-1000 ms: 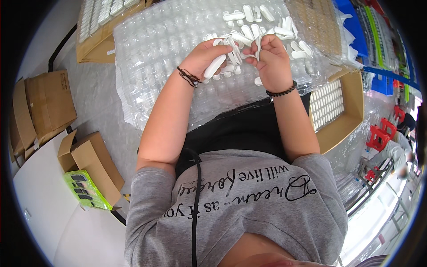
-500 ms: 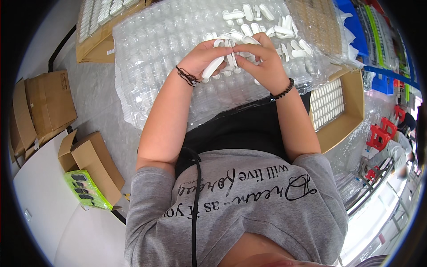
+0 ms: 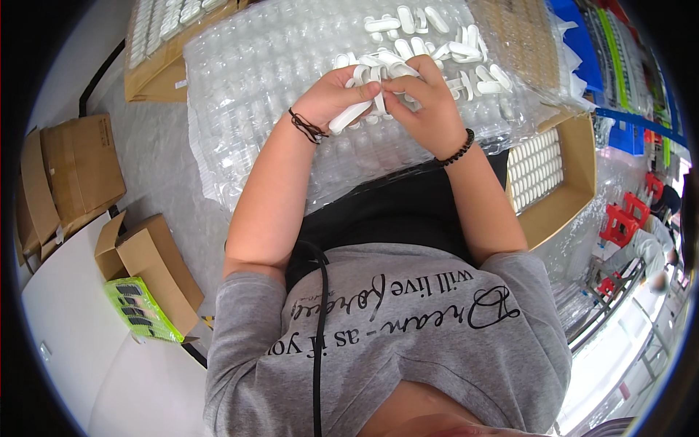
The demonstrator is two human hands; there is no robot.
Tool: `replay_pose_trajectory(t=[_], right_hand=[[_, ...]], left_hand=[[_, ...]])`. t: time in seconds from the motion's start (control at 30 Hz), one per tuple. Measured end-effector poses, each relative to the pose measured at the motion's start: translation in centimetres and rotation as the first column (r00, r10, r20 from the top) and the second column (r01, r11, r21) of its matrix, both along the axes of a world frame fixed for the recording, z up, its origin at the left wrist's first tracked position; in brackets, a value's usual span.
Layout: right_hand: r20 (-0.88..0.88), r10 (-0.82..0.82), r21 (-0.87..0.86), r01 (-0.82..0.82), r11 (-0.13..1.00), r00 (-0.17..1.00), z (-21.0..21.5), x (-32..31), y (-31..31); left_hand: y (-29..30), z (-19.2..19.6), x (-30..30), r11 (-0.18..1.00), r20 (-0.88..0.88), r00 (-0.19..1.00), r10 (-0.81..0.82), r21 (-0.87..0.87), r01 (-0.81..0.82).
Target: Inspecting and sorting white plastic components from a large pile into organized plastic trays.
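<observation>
Several white oblong plastic pieces with rounded ends (image 3: pixel 350 116) are gripped in my left hand (image 3: pixel 331 97), whose thumb presses across them. My right hand (image 3: pixel 431 109) meets it from the right, thumb and fingers pinched at the end of an upright white piece (image 3: pixel 378 102); the fingers partly hide the contact. Beneath both hands lies a clear plastic tray with rows of bumps (image 3: pixel 255 95). More loose white pieces (image 3: pixel 464 49) are scattered on the tray just beyond and right of my hands.
An open carton (image 3: pixel 575 193) holding rows of white pieces stands at my right. Filled trays (image 3: pixel 171 18) rest on a box at the far left. Brown cartons (image 3: pixel 84 160) and a green-edged pack (image 3: pixel 142 309) are on the left; red stools (image 3: pixel 619 224) stand farther right.
My right hand has shifted slightly left, and its fingers have moved on the upright piece. My left thumb has come over the pieces in that hand.
</observation>
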State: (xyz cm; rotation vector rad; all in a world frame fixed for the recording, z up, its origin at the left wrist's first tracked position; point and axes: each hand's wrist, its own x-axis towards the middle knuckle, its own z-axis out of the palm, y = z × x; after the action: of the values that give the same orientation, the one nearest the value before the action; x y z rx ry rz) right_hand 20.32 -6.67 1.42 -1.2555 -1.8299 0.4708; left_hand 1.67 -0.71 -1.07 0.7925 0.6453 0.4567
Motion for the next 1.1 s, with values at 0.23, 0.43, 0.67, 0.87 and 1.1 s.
replay_pose_trajectory(t=[0.23, 0.43, 0.67, 0.87, 1.1], right_hand=[[-0.089, 0.155, -0.121, -0.165, 0.979, 0.984, 1.6, 0.6, 0.8], [-0.144, 0.288, -0.302, -0.319, 0.898, 0.947, 3.5, 0.7, 1.5], [-0.206, 0.202, -0.124, -0.23, 0.965, 0.957, 2.2, 0.1, 1.0], [-0.185, 0.122, -0.122, -0.146, 0.982, 0.975, 1.4, 0.1, 1.1], [-0.648, -0.046, -0.11, -0.034, 0.993, 0.76, 0.2, 1.1, 2.5]], left_hand=[[0.2, -1.2, -0.6, 0.999, 0.08, 0.997, -0.015, -0.027, 0.017], [-0.5, -1.2, -0.6, 0.999, 0.157, 0.987, 0.028, -0.021, -0.025], [-0.7, 0.8, -0.2, 1.0, 0.242, 0.97, 0.017, -0.015, -0.014], [-0.4, 1.3, 0.0, 1.0, 0.135, 0.991, -0.006, 0.003, 0.005], [-0.5, 0.5, 0.2, 0.999, 0.074, 0.997, -0.014, -0.051, 0.018]])
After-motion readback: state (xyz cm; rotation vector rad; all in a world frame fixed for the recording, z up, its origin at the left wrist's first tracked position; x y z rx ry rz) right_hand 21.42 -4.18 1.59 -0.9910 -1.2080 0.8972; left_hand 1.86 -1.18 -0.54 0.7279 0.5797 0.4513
